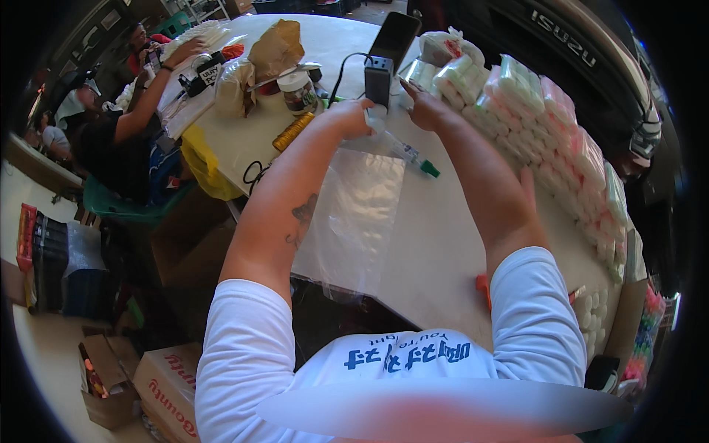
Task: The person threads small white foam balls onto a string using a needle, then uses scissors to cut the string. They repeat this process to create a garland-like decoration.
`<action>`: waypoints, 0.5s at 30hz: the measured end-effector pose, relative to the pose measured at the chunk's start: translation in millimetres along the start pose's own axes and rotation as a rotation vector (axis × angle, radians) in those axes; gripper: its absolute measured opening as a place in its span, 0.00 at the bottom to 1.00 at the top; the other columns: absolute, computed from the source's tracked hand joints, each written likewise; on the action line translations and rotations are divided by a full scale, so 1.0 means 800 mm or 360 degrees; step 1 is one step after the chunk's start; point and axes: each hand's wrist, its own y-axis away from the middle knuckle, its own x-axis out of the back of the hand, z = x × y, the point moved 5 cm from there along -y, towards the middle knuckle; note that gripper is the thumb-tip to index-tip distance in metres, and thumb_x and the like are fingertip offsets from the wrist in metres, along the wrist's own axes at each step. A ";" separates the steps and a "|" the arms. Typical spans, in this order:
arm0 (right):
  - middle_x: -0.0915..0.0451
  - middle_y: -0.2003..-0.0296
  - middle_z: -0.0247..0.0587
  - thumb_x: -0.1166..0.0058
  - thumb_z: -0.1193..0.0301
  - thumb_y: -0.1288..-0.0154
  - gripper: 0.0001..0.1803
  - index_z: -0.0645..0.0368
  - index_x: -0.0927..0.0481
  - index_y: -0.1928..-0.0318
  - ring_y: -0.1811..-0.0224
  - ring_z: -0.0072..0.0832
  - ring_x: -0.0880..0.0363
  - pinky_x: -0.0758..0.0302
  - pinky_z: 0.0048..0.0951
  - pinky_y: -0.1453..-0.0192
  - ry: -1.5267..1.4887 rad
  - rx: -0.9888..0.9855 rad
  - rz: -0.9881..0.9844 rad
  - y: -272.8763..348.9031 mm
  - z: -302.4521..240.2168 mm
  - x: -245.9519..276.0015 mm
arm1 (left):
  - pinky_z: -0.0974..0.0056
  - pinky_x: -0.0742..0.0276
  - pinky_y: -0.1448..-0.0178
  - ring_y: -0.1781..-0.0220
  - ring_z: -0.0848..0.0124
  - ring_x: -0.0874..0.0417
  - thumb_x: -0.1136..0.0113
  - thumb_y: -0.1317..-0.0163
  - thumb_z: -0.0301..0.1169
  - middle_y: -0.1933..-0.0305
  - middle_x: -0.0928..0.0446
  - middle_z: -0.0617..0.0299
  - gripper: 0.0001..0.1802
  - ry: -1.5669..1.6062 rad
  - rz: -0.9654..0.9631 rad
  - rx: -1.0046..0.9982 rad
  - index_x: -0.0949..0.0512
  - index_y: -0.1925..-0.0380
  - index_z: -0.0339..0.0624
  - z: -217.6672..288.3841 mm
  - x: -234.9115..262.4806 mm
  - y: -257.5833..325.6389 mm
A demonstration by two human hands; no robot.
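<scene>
My left hand (352,119) reaches across the table with its fingers curled at a small whitish round piece (377,112); what they grip is hard to make out. Just to its right, my right hand (426,109) has its fingers stretched out beside the nearest wrapped white packs (459,80) and seems to hold nothing. Between my forearms a clear plastic bag (358,214) lies flat, partly over the table's near edge. Beyond its top corner rests a clear tube-like bottle with a green cap (429,169). A dark phone (396,38) leans behind a black box-shaped device (378,83) with a cable.
Wrapped packs (550,140) are piled along the table's right side. A white-lidded jar (297,91), a gold thread spool (293,131) and brown paper bags (276,49) stand left of my hands. Another person (111,148) sits at the left side. Cardboard boxes (166,387) are on the floor.
</scene>
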 end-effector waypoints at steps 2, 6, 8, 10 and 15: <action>0.49 0.28 0.47 0.48 0.71 0.41 0.43 0.46 0.50 0.27 0.27 0.43 0.46 0.43 0.36 0.27 0.0122 -0.0039 -0.0089 -0.010 -0.002 -0.012 | 0.56 0.28 0.40 0.44 0.57 0.23 0.27 0.54 0.43 0.45 0.24 0.48 0.40 0.0053 -0.0097 -0.0012 0.31 0.38 0.52 -0.004 0.006 -0.001; 0.37 0.36 0.53 0.43 0.71 0.46 0.37 0.53 0.39 0.34 0.32 0.49 0.40 0.38 0.40 0.31 0.0041 -0.0125 -0.0068 0.007 -0.010 -0.012 | 0.56 0.25 0.42 0.46 0.57 0.22 0.26 0.57 0.45 0.46 0.25 0.47 0.43 0.0067 -0.0159 0.0053 0.31 0.37 0.53 -0.015 0.006 -0.003; 0.36 0.38 0.53 0.41 0.69 0.48 0.38 0.53 0.40 0.35 0.34 0.49 0.37 0.36 0.40 0.33 0.0122 -0.0085 -0.0178 0.024 -0.022 -0.009 | 0.57 0.25 0.42 0.46 0.55 0.22 0.26 0.58 0.46 0.45 0.27 0.45 0.43 -0.0060 -0.0084 0.0063 0.31 0.38 0.53 -0.016 0.001 -0.005; 0.35 0.39 0.53 0.40 0.68 0.49 0.39 0.52 0.40 0.35 0.36 0.49 0.34 0.34 0.40 0.35 0.0078 0.0011 -0.0235 0.040 -0.040 -0.002 | 0.56 0.25 0.41 0.44 0.51 0.23 0.27 0.57 0.45 0.40 0.35 0.40 0.43 -0.0006 -0.0097 0.0070 0.32 0.38 0.53 -0.014 -0.009 -0.006; 0.34 0.41 0.55 0.39 0.68 0.52 0.43 0.39 0.41 0.33 0.40 0.52 0.30 0.32 0.42 0.37 -0.0187 0.0237 -0.0490 0.054 -0.090 0.003 | 0.56 0.19 0.48 0.45 0.50 0.23 0.28 0.54 0.42 0.35 0.42 0.41 0.39 0.0081 -0.0054 0.0198 0.30 0.40 0.51 -0.003 -0.030 -0.002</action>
